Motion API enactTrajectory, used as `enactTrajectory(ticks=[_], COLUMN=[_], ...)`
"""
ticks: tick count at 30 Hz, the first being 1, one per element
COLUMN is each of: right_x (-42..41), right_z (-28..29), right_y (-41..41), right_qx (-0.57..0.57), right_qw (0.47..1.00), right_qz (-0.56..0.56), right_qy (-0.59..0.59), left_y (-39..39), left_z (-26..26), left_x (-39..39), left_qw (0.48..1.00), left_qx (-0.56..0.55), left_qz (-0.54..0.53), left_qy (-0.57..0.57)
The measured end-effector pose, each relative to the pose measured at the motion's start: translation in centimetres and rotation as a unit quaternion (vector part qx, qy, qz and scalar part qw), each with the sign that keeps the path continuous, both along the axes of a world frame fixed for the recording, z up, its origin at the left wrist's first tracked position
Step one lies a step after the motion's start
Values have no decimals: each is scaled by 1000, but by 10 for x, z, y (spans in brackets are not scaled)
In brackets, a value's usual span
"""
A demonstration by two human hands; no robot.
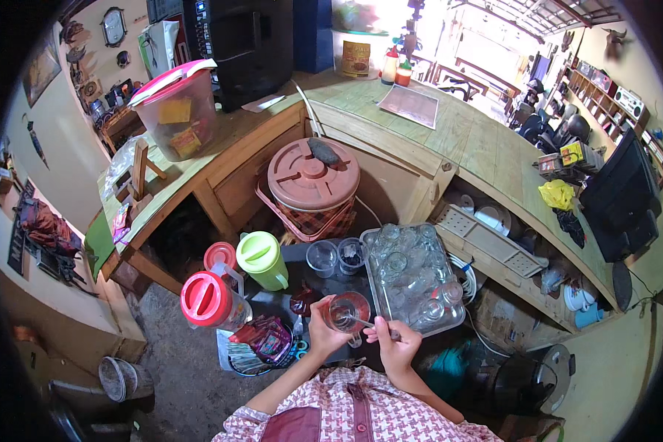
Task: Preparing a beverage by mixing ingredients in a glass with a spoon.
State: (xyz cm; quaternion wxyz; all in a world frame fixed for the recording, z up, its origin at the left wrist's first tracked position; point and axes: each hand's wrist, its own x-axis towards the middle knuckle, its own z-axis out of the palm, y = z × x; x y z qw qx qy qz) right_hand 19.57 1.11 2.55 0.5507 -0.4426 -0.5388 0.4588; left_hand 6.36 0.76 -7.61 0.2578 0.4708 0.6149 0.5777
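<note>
My left hand [326,330] is wrapped around the side of a drinking glass [349,298], whose open mouth faces up. A thin metal spoon [360,320] leans into that glass, its handle pinched in my right hand [396,341]. What the glass contains is hard to make out. Just beyond it stand two clear cups: one [321,258] looks plain, and the other [351,257] has dark matter inside. To the right, a metal tray [457,323] carries several clear glasses and jars. A basket of sachets [248,348] sits left of my left hand.
A red-lidded pitcher [204,298] and a green pitcher [261,259] stand at left. Behind them is a large plaid drink cooler [315,182] with a stone [323,151] on its lid. A wooden counter [364,105] curves around the far side. A bucket [122,378] rests on the floor.
</note>
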Motion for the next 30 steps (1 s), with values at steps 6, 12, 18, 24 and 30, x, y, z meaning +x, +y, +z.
enactTrajectory(ticks=[6,12,18,24,30], right_x=[4,1,-1,-1,2], right_z=[-14,3,10,13,17], right_y=[7,7,14,20,20], right_qx=[225,314,279,234,196], right_qw=[955,923,935,954,961], right_qz=[-42,-52,2,22,7], right_qy=[-190,-215,-220,-185,-196], left_y=[-2,-3,-7,-8,-5], left_z=[-8,-17,-3,-6,-6], left_x=[1,-3,-4,-5,-5], left_qw=[1000,1000,1000,999,997], left_qx=[-13,20,14,25,56], left_qz=[13,14,-11,-30,-37], left_qy=[-9,-5,-2,17,22])
